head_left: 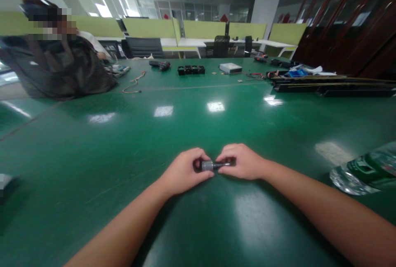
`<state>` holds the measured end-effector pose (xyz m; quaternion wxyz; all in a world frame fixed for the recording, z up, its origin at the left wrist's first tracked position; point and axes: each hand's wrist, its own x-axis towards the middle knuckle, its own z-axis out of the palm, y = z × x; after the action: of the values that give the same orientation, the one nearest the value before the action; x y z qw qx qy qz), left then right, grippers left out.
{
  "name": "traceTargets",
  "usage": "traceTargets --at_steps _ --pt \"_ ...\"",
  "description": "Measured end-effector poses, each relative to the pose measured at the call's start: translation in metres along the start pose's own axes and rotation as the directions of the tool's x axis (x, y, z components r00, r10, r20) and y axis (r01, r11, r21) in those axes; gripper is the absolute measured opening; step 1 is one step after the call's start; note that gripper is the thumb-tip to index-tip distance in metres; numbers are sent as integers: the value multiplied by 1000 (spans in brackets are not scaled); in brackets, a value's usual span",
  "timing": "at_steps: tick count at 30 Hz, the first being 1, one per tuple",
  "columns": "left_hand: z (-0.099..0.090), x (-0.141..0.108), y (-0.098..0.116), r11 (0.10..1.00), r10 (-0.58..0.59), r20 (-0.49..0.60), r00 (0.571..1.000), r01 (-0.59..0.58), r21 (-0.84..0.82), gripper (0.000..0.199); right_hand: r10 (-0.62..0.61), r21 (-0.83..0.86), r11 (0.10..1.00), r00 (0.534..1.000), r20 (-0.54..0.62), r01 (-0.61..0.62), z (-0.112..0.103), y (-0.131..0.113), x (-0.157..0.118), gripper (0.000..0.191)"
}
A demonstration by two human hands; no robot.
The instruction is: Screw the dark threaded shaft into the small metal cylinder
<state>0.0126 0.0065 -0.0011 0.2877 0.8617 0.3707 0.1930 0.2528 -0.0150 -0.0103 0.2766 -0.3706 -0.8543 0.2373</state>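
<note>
Close to the middle of the green tabletop (130,135), both hands meet at a short black-and-grey screwdriver-like tool (207,165). It lies level from left to right, low over the table; its exact kind is hard to tell. My left hand (185,171) is closed, with thumb and fingers around the thicker black end and grey collar. At the other end my right hand (243,161) pinches the thinner, tapered part, where a narrow shiny shaft shows. The fingers cover parts of both ends.
To the right lies a clear plastic bottle (368,170) with a green label. A dark bag (62,64) stands at left, beside a person. Along the far side are a power drill (160,65), a black block (191,69), a white box (230,68) and long black strips (328,84).
</note>
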Motion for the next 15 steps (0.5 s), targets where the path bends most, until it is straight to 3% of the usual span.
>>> traceTargets --at_steps 5,15 --pt "-3 0 5 1000 4 7 1000 -4 0 28 4 -29 1000 1000 -3 -4 1 0 1 16" --pt "-1 0 4 1000 -9 6 1000 9 -2 22 1 -12 1000 1000 1 -1 1 -2 0 17"
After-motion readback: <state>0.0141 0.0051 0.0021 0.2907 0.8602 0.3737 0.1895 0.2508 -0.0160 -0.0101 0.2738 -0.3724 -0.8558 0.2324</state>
